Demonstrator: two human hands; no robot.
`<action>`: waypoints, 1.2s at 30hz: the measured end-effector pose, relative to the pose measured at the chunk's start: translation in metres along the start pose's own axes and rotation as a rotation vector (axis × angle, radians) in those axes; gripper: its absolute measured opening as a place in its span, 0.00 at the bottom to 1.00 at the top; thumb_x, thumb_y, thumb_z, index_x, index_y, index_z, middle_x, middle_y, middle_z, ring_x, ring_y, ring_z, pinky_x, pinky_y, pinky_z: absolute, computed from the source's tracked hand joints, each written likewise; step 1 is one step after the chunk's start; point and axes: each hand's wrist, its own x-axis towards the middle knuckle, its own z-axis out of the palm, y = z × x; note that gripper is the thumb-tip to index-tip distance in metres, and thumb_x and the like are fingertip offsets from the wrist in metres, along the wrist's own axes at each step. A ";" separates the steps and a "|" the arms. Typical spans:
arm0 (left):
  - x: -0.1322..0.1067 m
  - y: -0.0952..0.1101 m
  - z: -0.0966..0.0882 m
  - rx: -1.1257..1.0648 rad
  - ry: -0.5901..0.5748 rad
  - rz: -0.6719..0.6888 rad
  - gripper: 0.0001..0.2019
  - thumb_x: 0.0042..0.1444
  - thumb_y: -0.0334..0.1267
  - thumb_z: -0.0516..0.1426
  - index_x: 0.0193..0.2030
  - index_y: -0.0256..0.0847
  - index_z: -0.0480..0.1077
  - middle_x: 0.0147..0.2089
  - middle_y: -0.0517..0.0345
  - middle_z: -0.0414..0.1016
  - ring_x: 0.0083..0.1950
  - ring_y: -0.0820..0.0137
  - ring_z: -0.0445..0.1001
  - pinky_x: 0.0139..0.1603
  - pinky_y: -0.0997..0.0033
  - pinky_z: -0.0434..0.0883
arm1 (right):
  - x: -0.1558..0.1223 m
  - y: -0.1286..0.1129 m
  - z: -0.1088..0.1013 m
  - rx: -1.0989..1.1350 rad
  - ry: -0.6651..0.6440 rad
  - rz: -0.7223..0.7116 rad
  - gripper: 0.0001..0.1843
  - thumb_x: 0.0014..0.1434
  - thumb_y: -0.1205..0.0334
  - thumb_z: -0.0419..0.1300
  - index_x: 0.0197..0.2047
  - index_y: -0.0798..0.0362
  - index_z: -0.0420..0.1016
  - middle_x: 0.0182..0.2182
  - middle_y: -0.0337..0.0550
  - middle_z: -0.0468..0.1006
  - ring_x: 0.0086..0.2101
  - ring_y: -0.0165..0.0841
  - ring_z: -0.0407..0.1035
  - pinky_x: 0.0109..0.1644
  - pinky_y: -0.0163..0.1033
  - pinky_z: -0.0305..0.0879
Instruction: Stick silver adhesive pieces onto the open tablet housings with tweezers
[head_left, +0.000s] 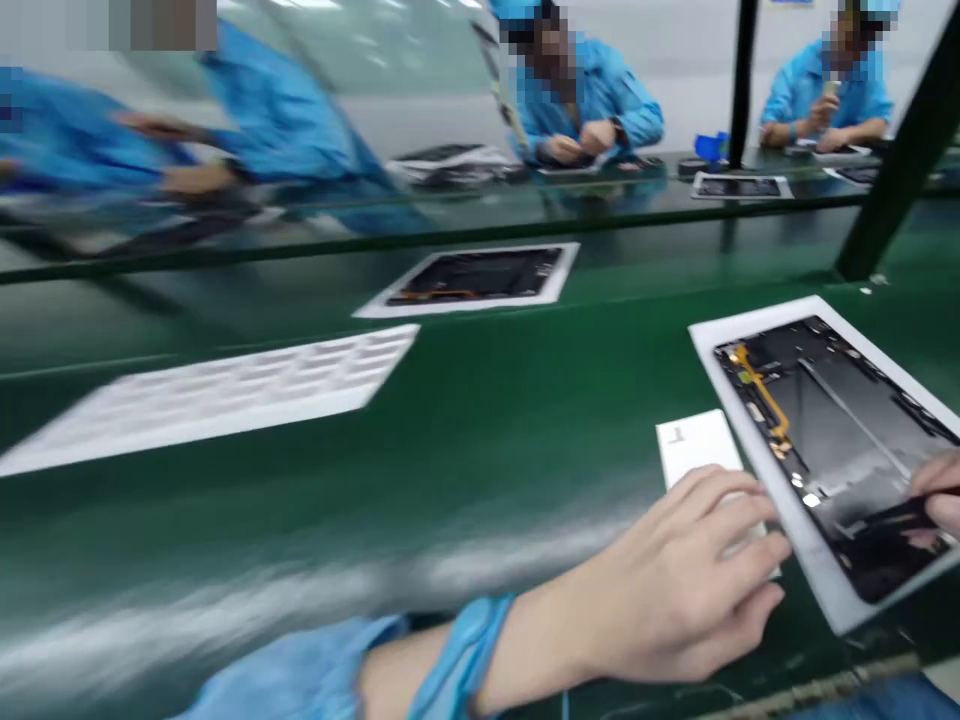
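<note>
An opened tablet back with a white frame, dark inside and an orange flex cable lies at the right on the green bench. My left hand rests with fingers stretched over a small white card beside the tablet's left edge. My right hand shows only at the right edge, pinched on a thin dark tool whose tip lies inside the tablet's lower part.
A white compartment tray lies at the left. Another opened tablet sits on the belt beyond. Across the line, people in blue coats work on more tablets. A black post slants at the right.
</note>
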 end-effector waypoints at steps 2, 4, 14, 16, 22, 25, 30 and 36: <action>0.007 0.006 0.005 -0.037 0.022 0.099 0.11 0.64 0.29 0.48 0.41 0.28 0.72 0.39 0.44 0.75 0.45 0.60 0.70 0.48 0.61 0.71 | -0.016 -0.008 0.000 0.008 0.058 0.171 0.14 0.51 0.48 0.67 0.25 0.48 0.76 0.24 0.43 0.75 0.24 0.36 0.72 0.25 0.36 0.72; 0.011 0.008 0.009 -0.070 0.018 0.126 0.11 0.64 0.27 0.48 0.40 0.28 0.72 0.37 0.45 0.74 0.42 0.62 0.70 0.46 0.63 0.72 | -0.027 -0.011 0.008 0.041 0.143 0.211 0.15 0.54 0.48 0.66 0.25 0.50 0.74 0.22 0.41 0.73 0.23 0.34 0.70 0.24 0.35 0.71; 0.013 0.004 0.007 -0.100 -0.110 0.097 0.14 0.64 0.27 0.46 0.51 0.32 0.68 0.47 0.44 0.75 0.50 0.60 0.69 0.51 0.60 0.72 | -0.042 0.000 0.026 0.050 0.249 0.133 0.12 0.58 0.57 0.63 0.25 0.49 0.70 0.23 0.39 0.70 0.24 0.32 0.66 0.28 0.36 0.67; 0.013 0.005 0.007 -0.098 -0.132 0.090 0.14 0.64 0.28 0.46 0.51 0.32 0.69 0.47 0.45 0.75 0.50 0.59 0.69 0.51 0.60 0.72 | -0.041 -0.001 0.025 0.069 0.236 0.123 0.12 0.59 0.59 0.62 0.24 0.50 0.70 0.22 0.39 0.69 0.25 0.33 0.66 0.28 0.35 0.66; 0.013 0.006 0.006 -0.100 -0.128 0.099 0.13 0.64 0.27 0.47 0.50 0.32 0.69 0.46 0.49 0.75 0.50 0.61 0.69 0.52 0.62 0.70 | -0.040 -0.001 0.027 0.041 0.162 0.067 0.13 0.61 0.61 0.60 0.24 0.51 0.69 0.21 0.36 0.67 0.23 0.29 0.64 0.25 0.31 0.62; 0.014 0.005 0.005 -0.098 -0.150 0.104 0.14 0.64 0.26 0.47 0.52 0.32 0.69 0.48 0.50 0.75 0.50 0.60 0.68 0.52 0.62 0.70 | -0.040 -0.001 0.028 0.042 0.149 0.076 0.14 0.61 0.61 0.60 0.24 0.51 0.68 0.21 0.36 0.67 0.24 0.29 0.64 0.26 0.32 0.61; 0.015 0.005 0.002 -0.107 -0.154 0.096 0.13 0.64 0.27 0.47 0.51 0.33 0.69 0.48 0.50 0.75 0.50 0.61 0.69 0.52 0.62 0.70 | -0.041 -0.003 0.030 0.056 0.172 0.140 0.15 0.61 0.59 0.60 0.24 0.51 0.67 0.22 0.36 0.66 0.24 0.29 0.63 0.27 0.33 0.60; 0.012 0.005 0.011 -0.041 -0.139 0.101 0.13 0.64 0.27 0.47 0.49 0.34 0.70 0.46 0.51 0.76 0.49 0.61 0.69 0.51 0.63 0.71 | -0.041 -0.004 0.030 0.041 0.180 0.127 0.14 0.61 0.61 0.59 0.23 0.51 0.67 0.22 0.37 0.66 0.25 0.30 0.63 0.26 0.33 0.60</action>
